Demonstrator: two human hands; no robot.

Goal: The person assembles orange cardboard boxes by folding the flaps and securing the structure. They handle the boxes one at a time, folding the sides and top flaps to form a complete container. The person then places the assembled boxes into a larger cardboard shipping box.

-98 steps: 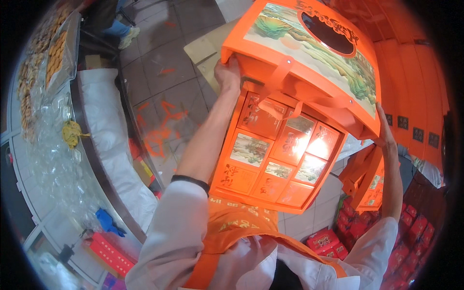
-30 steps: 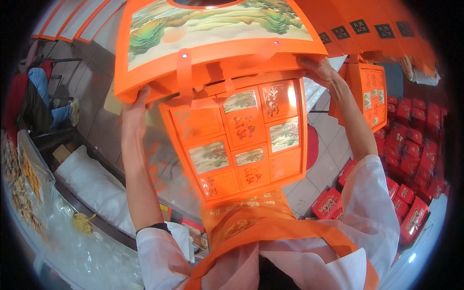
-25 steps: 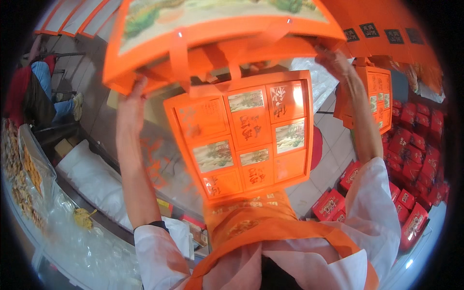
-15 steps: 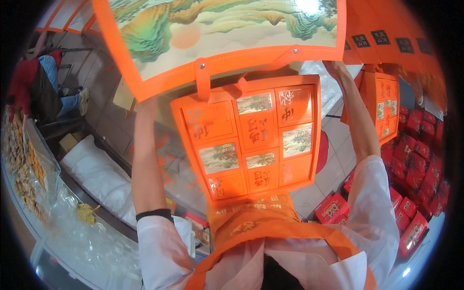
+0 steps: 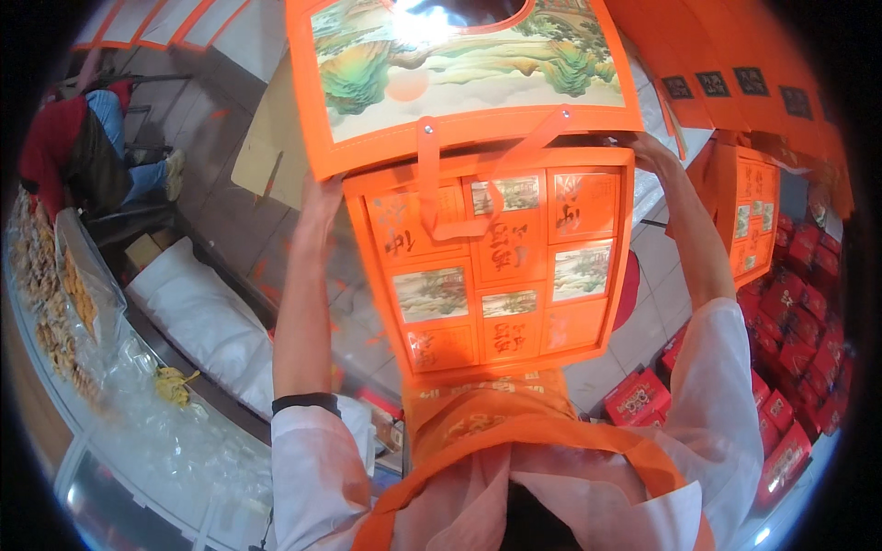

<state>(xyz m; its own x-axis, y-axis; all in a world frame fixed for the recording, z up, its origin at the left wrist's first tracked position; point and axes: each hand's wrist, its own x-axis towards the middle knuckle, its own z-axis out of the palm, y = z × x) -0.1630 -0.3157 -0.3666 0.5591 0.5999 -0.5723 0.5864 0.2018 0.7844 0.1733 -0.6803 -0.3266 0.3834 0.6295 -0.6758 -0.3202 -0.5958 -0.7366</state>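
I hold a large orange gift box [image 5: 496, 275] up in front of me, its tray packed with several small orange and picture-printed boxes. Its hinged lid [image 5: 459, 73], printed with a green mountain landscape, stands raised above the tray, and an orange strap handle [image 5: 441, 188] hangs from it over the top row. My left hand [image 5: 322, 197] grips the left side where lid and tray meet. My right hand [image 5: 643, 151] holds the upper right corner, partly hidden behind the lid. An orange apron [image 5: 496, 432] covers my chest below the box.
Many red boxes [image 5: 799, 321] are stacked at the right, beside another open orange gift box [image 5: 753, 211] and flat orange cartons [image 5: 735, 64]. At the left are a white sack [image 5: 197, 308], pastry trays [image 5: 55, 275], clear plastic trays [image 5: 156, 432] and a seated person in red [image 5: 83, 138].
The lid has swung up from lying over the tray, uncovering the top row of small boxes. The box has turned squarer to me, and my left hand has slid along the left edge.
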